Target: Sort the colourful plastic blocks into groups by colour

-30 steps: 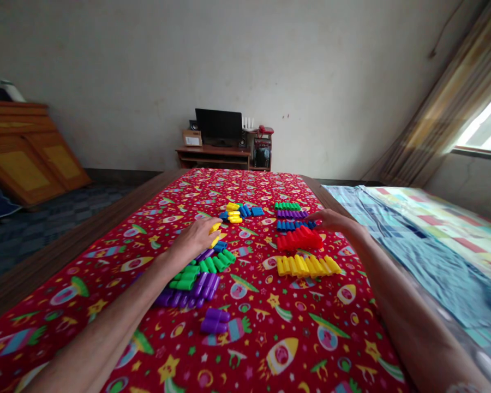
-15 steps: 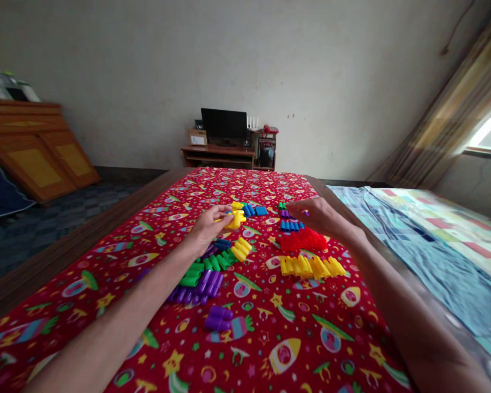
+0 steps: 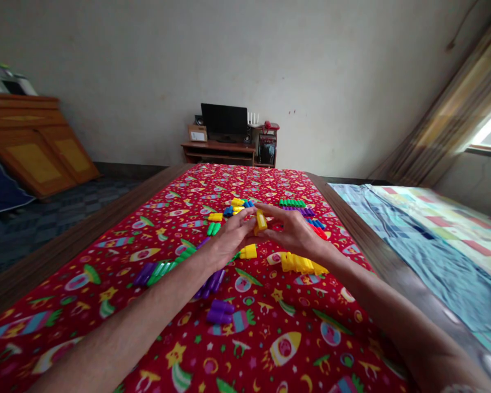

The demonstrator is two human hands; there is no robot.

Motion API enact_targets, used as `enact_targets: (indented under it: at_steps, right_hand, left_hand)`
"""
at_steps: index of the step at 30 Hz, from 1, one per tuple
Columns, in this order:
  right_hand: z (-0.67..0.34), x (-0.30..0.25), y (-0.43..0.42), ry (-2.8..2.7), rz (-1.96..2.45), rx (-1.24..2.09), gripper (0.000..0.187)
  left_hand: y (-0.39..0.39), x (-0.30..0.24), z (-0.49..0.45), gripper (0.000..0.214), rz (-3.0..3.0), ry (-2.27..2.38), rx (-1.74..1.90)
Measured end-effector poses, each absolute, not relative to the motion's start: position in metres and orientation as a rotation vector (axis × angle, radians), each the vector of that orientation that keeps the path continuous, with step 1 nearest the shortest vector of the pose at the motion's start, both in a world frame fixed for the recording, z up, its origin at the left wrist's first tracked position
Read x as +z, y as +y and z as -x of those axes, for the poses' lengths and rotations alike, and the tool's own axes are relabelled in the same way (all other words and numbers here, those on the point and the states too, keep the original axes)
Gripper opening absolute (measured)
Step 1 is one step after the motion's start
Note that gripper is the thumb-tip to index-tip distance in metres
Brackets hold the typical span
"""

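Note:
Between my two hands is a yellow toy building block (image 3: 261, 220), held above the cloth. My left hand (image 3: 232, 234) grips it from the left with closed fingers. From the right, the fingers and thumb of my right hand (image 3: 292, 229) close on the same block. Below the hands lies another yellow block (image 3: 249, 251). Past my left hand are more yellow blocks (image 3: 215, 216) and green blocks (image 3: 214, 228). A row of yellow blocks (image 3: 301, 263) lies under my right forearm, and red blocks (image 3: 319, 232) show partly behind that hand.
Green blocks (image 3: 292, 203) and purple blocks (image 3: 298, 211) form rows at the far right. Two purple blocks (image 3: 220, 312) lie nearer me. A red patterned cloth (image 3: 213, 360) covers the table. Beyond stands a desk with a monitor (image 3: 224, 121); a bed (image 3: 442, 240) is on the right.
My right hand has moved left from the far rows to meet my left hand. My left hand has shifted slightly right and nearer. Both now hold a yellow block together.

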State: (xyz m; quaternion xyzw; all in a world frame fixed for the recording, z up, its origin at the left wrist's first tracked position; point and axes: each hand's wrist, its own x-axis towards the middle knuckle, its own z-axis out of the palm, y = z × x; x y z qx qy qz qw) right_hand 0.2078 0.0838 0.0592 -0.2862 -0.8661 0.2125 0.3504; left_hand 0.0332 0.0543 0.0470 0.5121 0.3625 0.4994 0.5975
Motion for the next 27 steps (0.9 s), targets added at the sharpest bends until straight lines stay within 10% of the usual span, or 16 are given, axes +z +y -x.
enact_targets:
  at_steps: [13,27]
  right_hand:
    - [-0.28,0.12,0.069,-2.532,0.976,0.115,0.044]
    - [-0.352,0.044,0.046,-2.816,1.237,-0.137,0.051]
  left_hand:
    - [0.086,0.019,0.007,0.03,-2.542,1.455,0.593]
    - [0.075,0.024,0.001,0.046,-2.507,1.496,0.162]
